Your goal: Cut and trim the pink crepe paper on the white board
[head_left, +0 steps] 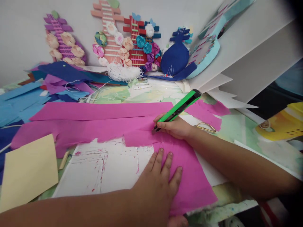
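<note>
Pink sheet (191,189) is spread across the middle of the view, its far end reached at 9 o'clock and a corner at 5 o'clock. Near its upper edge a band is set off by a long straight line; its inner edge runs ragged where a white board (118,176), marked with pink and dark scratches, is exposed at 7 o'clock. Just off centre at 4 o'clock, a green cutter (178,107) is gripped by the right hand (175,126), fingers clamped on its lower part. Its butt is tilted toward 2 o'clock and its tip is held at the sheet; whether the blade touches cannot be told. At 6 o'clock the left hand (156,176) is laid flat, fingers apart, over the border of sheet and board.

Toward 9 o'clock, the sheet's edge is crowded by blue scraps (21,101), and at 8 o'clock by a cream piece (30,170). More room is given at 3 o'clock, where paint-stained surface (236,126) is seen between sheet and yellow packet (282,123). White string (124,73) is heaped at 11 o'clock.
</note>
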Action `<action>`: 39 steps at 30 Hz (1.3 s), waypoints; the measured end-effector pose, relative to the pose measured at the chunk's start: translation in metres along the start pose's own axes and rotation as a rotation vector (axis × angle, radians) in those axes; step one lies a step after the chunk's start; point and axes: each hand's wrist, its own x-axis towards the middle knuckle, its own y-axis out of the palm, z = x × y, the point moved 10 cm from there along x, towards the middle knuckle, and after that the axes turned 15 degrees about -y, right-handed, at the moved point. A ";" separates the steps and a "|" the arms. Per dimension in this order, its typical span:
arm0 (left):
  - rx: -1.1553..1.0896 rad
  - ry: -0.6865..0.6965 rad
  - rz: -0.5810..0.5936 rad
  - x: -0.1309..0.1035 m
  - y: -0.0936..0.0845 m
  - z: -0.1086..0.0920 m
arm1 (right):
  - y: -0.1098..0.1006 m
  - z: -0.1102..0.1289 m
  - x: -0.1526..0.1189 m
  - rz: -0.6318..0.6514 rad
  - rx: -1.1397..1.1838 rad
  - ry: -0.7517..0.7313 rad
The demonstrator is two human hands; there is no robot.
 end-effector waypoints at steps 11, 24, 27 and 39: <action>-0.082 -0.037 -0.020 -0.002 -0.017 0.007 | -0.030 0.055 -0.041 -0.052 -0.523 -0.075; 0.178 -0.113 -0.214 0.018 -0.047 0.007 | -0.050 0.045 -0.057 0.041 -0.568 -0.078; 0.176 -0.068 -0.315 0.024 -0.045 0.017 | -0.051 0.047 -0.058 0.025 -0.615 -0.067; 0.058 -0.029 -0.291 0.029 -0.038 0.028 | -0.046 0.050 -0.055 0.098 -0.751 -0.131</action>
